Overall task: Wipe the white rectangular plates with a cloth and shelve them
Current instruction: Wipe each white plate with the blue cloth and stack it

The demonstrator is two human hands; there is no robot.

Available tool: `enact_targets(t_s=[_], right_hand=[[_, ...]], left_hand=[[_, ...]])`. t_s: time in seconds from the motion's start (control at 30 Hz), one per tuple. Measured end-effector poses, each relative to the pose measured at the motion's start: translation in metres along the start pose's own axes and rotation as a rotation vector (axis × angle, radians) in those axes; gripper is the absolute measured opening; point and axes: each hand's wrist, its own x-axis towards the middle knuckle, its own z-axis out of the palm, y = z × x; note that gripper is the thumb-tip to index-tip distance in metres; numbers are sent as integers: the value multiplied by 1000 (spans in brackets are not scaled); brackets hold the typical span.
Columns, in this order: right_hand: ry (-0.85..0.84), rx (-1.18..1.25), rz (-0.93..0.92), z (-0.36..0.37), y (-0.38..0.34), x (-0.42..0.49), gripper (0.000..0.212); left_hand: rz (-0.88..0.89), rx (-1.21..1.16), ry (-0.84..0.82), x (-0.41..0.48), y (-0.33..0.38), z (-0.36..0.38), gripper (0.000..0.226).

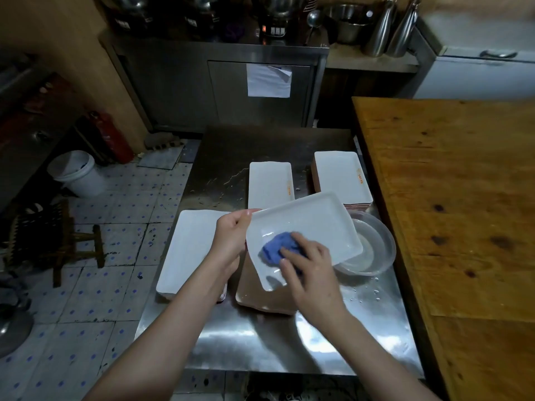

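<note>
Plate [315, 227] edge clamped in left hand [231, 235] grip; cloth [275, 247], half hidden, clamped under right hand [309, 264] grip.

wet steel desk [246, 342], white plates as front-left stack [188, 250], middle stack [269, 183], back-right stack [341, 178], brownish upturned plate [260, 293], clear bowl [373, 250]

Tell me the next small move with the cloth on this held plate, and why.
Probably sweep the blue cloth toward the far right end of the white rectangular plate. The right hand holds the cloth on the near left part while the left hand grips the plate's left edge, tilted above the steel table. Wet glints show beside the cloth, and the far end lies uncovered.
</note>
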Motion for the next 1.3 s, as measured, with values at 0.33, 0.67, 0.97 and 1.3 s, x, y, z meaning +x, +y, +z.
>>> enact_targets(t_s=[0.33,0.67,0.97,1.3], right_hand=[[59,-36,-18,-23,35,18,30],[177,-190,131,-25,37,30,33],[50,-52,-71,8,-9,21,26],[249,-375,175,-30,42,51,32]], left_hand=[[59,32,-40,-11,4,-3,28],[79,55,-28,-21,10,-2,24],[35,25,-16,-18,4,3,29],[46,-12,-69,-20,10,-6,29]])
